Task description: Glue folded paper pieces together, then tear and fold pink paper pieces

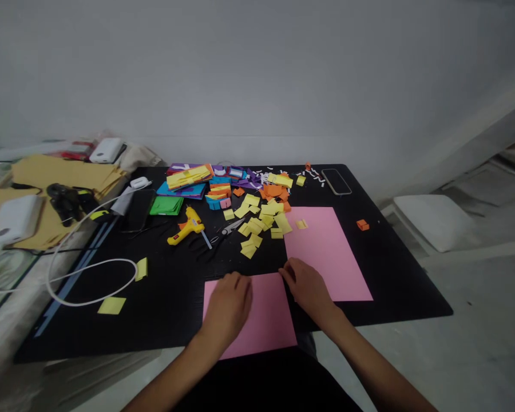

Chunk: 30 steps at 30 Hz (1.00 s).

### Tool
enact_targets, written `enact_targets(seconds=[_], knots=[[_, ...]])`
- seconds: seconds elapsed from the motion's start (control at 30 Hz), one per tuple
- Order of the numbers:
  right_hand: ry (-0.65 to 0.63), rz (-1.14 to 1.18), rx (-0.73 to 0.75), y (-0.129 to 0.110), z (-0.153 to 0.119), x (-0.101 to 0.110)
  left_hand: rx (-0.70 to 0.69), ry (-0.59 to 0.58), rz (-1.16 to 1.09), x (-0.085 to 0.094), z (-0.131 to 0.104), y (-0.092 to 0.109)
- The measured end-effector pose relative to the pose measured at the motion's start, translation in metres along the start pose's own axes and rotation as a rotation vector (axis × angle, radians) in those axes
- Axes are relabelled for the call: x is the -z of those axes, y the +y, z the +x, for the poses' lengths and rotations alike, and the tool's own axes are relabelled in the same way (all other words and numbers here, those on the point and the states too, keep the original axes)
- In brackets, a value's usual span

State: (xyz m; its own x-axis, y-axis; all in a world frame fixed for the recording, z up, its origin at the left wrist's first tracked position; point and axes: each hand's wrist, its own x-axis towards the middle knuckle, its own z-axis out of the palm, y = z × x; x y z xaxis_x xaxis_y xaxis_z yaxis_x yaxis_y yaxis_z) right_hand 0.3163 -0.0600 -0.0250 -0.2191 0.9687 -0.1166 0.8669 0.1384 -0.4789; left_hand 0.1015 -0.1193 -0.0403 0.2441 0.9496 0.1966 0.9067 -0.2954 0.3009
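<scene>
A pink sheet of paper [268,320] lies at the front edge of the black table, partly covered by my hands. My left hand [229,303] is closed over its left half, with the fingers curled at the far edge and their tips hidden. Thumb and fingertips of my right hand [306,286] pinch the sheet's far right corner. Beyond my right hand lies a larger pink sheet [330,246], bearing a small yellow folded paper [301,224].
Many yellow paper pieces [257,223] lie mid-table near pliers [232,227] and a yellow glue gun [191,226]. Colored paper stacks [184,186] stand behind. A white cable [92,263] loops at left. A phone [336,181] rests at the back right; a white stool [431,220] stands beyond.
</scene>
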Motion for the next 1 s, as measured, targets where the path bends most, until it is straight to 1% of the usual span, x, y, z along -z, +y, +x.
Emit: enact_targets(seconds=[0.07, 0.13, 0.2, 0.27, 0.4, 0.57, 0.63, 0.8, 1.0], knots=[[-0.008, -0.002, -0.003, -0.001, 0.0, 0.001, 0.037, -0.149, 0.034, -0.007, 0.022, 0.023], [-0.013, -0.008, -0.004, -0.001, -0.001, 0.002, 0.078, -0.255, 0.042, -0.01, 0.039, 0.04], [-0.015, -0.018, 0.0, -0.001, -0.001, 0.002, 0.118, -0.306, 0.03, -0.011, 0.05, 0.049], [-0.014, -0.028, 0.002, -0.002, -0.001, 0.002, 0.152, -0.325, 0.015, -0.01, 0.054, 0.05], [-0.02, -0.038, -0.002, -0.003, 0.0, 0.002, 0.215, -0.321, 0.011, -0.002, 0.05, 0.036], [-0.042, -0.051, -0.024, -0.005, 0.002, 0.005, 0.321, -0.325, 0.032, 0.012, 0.038, 0.007], [-0.046, -0.052, -0.026, -0.005, 0.002, 0.006, 0.316, -0.307, 0.045, 0.017, 0.03, -0.004], [-0.03, -0.061, -0.003, -0.004, 0.002, 0.005, 0.252, -0.244, 0.109, 0.023, 0.008, -0.028], [-0.018, -0.087, 0.004, -0.003, 0.002, 0.002, 0.278, -0.214, 0.154, 0.032, -0.009, -0.055]])
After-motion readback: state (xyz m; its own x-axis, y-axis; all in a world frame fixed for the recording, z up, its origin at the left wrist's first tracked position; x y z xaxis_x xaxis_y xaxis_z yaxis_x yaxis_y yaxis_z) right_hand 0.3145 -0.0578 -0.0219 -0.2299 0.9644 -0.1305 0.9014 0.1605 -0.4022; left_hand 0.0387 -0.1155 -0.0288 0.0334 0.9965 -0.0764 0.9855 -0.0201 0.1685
